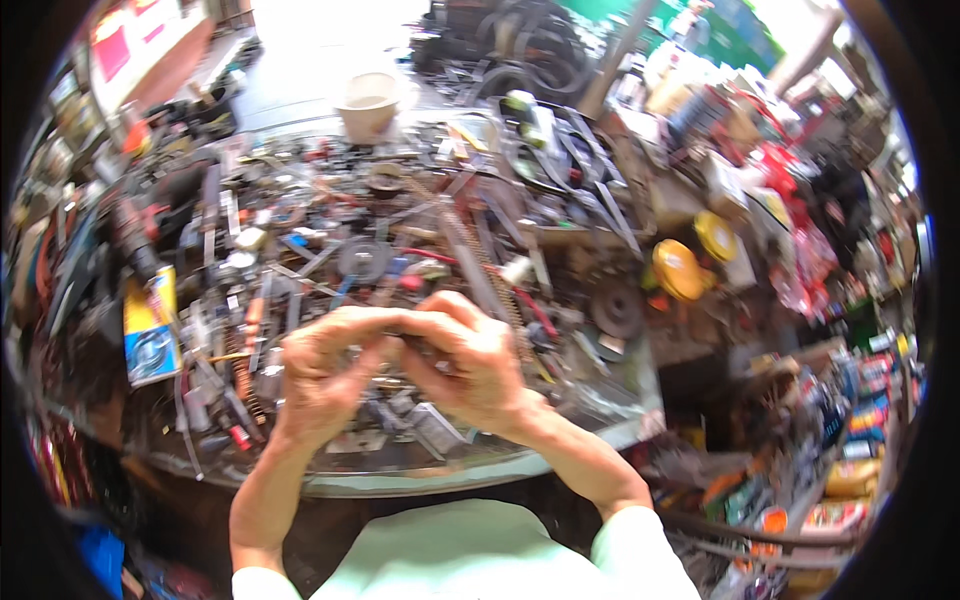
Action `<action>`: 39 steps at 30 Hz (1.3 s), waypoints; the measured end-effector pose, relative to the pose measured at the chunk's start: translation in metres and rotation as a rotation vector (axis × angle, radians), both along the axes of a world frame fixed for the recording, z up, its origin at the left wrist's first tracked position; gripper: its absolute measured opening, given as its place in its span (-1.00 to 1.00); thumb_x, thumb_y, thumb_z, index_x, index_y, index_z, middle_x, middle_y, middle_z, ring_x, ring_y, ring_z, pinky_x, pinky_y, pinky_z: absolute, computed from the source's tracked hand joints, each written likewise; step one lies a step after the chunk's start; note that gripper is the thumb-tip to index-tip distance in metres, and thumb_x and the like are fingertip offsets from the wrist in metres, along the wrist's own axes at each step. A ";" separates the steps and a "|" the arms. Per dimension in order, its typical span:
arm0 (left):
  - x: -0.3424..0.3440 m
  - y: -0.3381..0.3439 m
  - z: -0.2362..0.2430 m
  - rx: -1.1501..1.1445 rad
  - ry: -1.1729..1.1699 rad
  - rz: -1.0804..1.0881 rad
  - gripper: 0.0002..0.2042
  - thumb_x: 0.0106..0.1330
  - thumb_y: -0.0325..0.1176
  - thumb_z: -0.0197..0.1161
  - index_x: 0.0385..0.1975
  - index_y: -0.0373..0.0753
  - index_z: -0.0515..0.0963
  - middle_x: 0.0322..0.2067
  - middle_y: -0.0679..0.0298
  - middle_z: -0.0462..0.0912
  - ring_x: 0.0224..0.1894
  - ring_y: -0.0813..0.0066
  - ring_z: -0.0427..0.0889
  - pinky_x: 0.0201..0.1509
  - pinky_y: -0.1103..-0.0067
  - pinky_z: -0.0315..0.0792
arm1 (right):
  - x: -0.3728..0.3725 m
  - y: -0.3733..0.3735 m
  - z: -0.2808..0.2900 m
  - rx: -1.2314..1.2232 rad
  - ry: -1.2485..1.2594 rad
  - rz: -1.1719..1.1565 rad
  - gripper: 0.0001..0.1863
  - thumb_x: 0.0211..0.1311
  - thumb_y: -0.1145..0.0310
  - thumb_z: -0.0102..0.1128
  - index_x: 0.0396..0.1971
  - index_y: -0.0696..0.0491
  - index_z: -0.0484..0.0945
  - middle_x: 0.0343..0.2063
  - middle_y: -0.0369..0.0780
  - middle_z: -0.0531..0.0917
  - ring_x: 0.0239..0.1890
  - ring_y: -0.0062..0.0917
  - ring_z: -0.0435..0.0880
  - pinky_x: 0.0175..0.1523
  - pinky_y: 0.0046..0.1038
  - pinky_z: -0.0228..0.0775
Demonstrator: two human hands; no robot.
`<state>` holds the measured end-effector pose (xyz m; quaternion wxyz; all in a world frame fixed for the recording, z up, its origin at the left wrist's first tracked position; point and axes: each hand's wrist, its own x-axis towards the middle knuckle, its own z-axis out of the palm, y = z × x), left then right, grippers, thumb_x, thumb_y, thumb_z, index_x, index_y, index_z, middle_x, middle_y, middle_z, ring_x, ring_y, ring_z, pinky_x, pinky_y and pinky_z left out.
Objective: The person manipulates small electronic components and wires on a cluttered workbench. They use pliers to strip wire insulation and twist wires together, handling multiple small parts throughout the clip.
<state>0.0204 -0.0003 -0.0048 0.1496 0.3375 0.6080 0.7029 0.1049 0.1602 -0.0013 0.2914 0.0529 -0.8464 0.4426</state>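
My left hand (325, 365) and my right hand (468, 362) meet above the near middle of a cluttered workbench. The fingertips of both are pinched together, almost touching. Between them is perhaps a small dark piece, too blurred and covered by the fingers to name. Beneath and around the hands lie small metal parts, among them a grey rectangular block (434, 430) just below my right hand. A round grey disc (363, 259) lies beyond the fingers, with a red-handled tool (430, 257) beside it.
The bench has a pale, curved front edge (430, 484). A blue and yellow packet (152, 330) lies at left, and a white tub (368, 105) stands at the far side. Yellow round tins (678, 270) sit at right. Shelves of coloured packages (865, 420) crowd the right side.
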 end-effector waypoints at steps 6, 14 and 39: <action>-0.002 0.012 0.005 0.037 -0.109 0.171 -0.82 0.46 -0.41 0.17 -0.04 -0.31 0.49 -0.23 0.30 0.67 -0.28 0.61 0.68 -0.18 0.64 0.57 | 0.000 -0.003 -0.012 -0.023 0.025 -0.011 -0.54 0.04 0.63 0.23 0.03 0.12 0.56 -0.26 -0.14 0.58 -0.39 -0.32 0.66 -0.35 -0.38 0.55; -0.015 0.002 0.003 0.068 -0.288 0.104 -0.87 0.47 -0.39 0.16 -0.09 -0.26 0.45 -0.36 0.30 0.64 -0.32 0.56 0.72 -0.27 0.65 0.59 | 0.000 -0.004 -0.013 -0.016 0.007 -0.089 -0.60 0.08 0.62 0.24 -0.01 0.11 0.58 -0.24 -0.12 0.64 -0.33 -0.23 0.70 -0.25 -0.34 0.58; -0.018 0.000 0.027 0.079 -0.534 -0.036 -0.74 0.23 -0.53 0.32 -0.11 -0.34 0.49 -0.23 0.08 0.68 -0.24 0.42 0.66 -0.16 0.53 0.51 | 0.006 -0.004 -0.002 0.069 0.255 -0.017 -0.62 0.02 0.64 0.31 -0.08 0.15 0.65 -0.36 -0.20 0.72 -0.51 -0.55 0.67 -0.45 -0.55 0.54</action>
